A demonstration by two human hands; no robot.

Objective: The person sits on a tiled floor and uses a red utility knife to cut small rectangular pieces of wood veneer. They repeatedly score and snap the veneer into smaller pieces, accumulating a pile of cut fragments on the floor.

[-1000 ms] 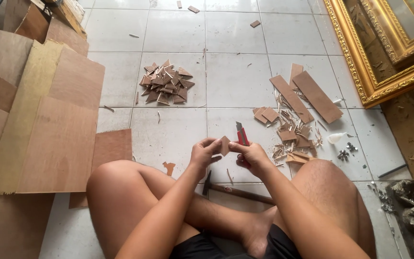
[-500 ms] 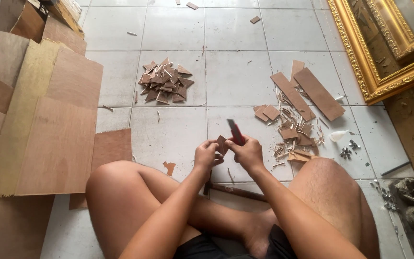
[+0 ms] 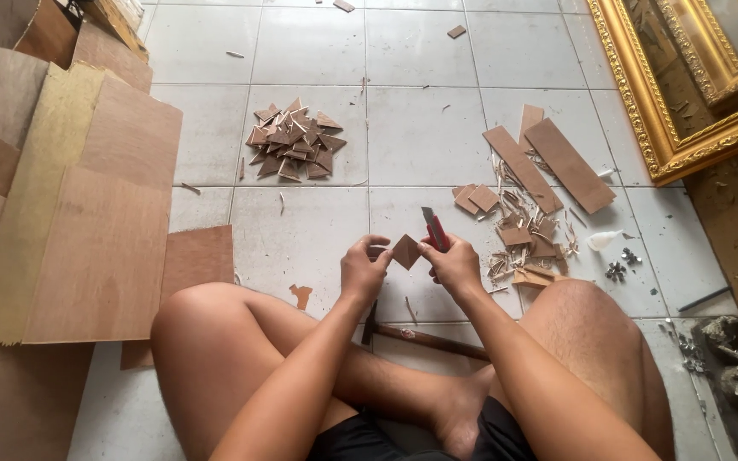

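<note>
Wood triangle (image 3: pixel 406 252) between both hands, triangle pile (image 3: pixel 292 142) well beyond.

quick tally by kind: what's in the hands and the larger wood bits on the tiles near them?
Small brown triangular wood piece held by left hand and right hand: 1
Red-handled utility knife in right hand: 1
Long flat brown wood strips on the tiles: 2
Heap of small brown wood triangles: 1
Hammer by the legs: 1
Total: 6

- You sat on a white tiled floor (image 3: pixel 424 128).
- A heap of small wooden triangles (image 3: pixel 294 143) lay ahead.
- Two wooden strips (image 3: pixel 548 166) and offcuts (image 3: pixel 527 243) lay right.
- Plywood sheets (image 3: pixel 87 222) covered the left.
</note>
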